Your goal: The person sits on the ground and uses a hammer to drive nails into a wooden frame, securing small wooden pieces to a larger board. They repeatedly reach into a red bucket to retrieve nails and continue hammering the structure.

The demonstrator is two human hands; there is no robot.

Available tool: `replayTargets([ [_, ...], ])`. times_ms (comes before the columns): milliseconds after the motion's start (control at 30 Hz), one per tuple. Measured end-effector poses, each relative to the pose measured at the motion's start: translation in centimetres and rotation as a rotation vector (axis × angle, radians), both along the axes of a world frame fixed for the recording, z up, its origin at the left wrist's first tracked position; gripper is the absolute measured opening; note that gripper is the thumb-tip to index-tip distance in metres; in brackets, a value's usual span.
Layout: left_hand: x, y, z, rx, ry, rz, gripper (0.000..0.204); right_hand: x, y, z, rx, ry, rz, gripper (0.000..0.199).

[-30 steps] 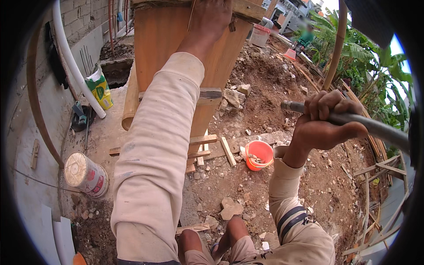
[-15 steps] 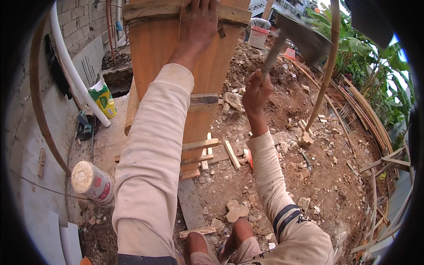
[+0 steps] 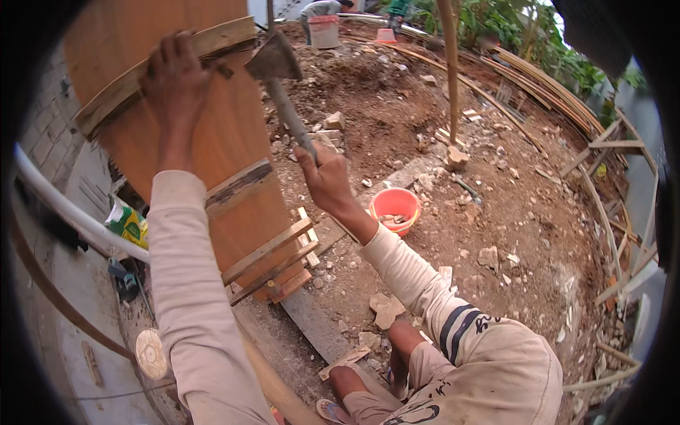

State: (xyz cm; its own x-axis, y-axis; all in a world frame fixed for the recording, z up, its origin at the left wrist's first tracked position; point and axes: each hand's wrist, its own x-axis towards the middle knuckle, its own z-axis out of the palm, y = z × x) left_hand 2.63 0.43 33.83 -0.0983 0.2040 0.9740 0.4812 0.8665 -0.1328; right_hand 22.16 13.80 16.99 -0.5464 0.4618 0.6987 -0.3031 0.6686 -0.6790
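My right hand [image 3: 327, 177] is closed round the handle of a hatchet [image 3: 289, 110], its metal head raised beside the right edge of a plywood formwork panel [image 3: 234, 120]. My left hand [image 3: 175, 78] grips the upper wooden batten [image 3: 230, 37] nailed across that panel, its fingers curled over the top edge. What lies under those fingers is hidden. A small dark wood piece [image 3: 224, 70] sticks out just below the batten, near the hatchet head. Lower down, a second batten [image 3: 237, 188] and several short wood strips [image 3: 273, 248] cross the panel.
An orange bucket [image 3: 394, 209] with stones inside stands on rubble-strewn soil at right. A bamboo pole [image 3: 451, 71] rises behind it. A white pipe [image 3: 78, 212] and a lidded bucket [image 3: 151, 353] are at left. Another person in grey [image 3: 326, 8] bends beside a pale bucket [image 3: 324, 32].
The view has swung right, so the panel now sits further left and tilted. My right hand has brought the hatchet left, close to the panel's edge. My left hand stays on the batten.
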Motion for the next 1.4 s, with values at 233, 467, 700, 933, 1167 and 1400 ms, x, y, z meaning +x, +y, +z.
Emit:
replayTargets([
  [233,-6.3,-2.3,1.9,-0.035,-0.094,0.122,0.080,29.9,3.6,-21.2,-0.149,-1.121,-0.072,0.063],
  [467,1.8,2.7,2.5,-0.066,-0.063,0.174,0.073,71.1,-1.6,-25.7,-0.933,-1.811,-0.690,0.065],
  [700,3.0,-2.3,3.2,-0.129,-0.155,0.135,0.077,77.7,-2.0,-15.8,-1.741,-1.071,-1.293,0.039],
  [933,-0.8,-1.2,3.9,-0.166,-0.551,0.357,0.082,72.2,-5.0,-15.6,-2.229,-0.721,-1.026,0.049],
  [1167,4.2,0.6,4.3,-0.063,-0.586,0.176,0.080,59.4,-0.2,-13.4,-1.529,-1.419,-0.372,0.058],
  [1400,4.4,1.0,4.4,-0.067,-0.576,0.111,0.080,49.7,3.7,-9.1,-1.050,-1.389,-0.154,0.073],
])
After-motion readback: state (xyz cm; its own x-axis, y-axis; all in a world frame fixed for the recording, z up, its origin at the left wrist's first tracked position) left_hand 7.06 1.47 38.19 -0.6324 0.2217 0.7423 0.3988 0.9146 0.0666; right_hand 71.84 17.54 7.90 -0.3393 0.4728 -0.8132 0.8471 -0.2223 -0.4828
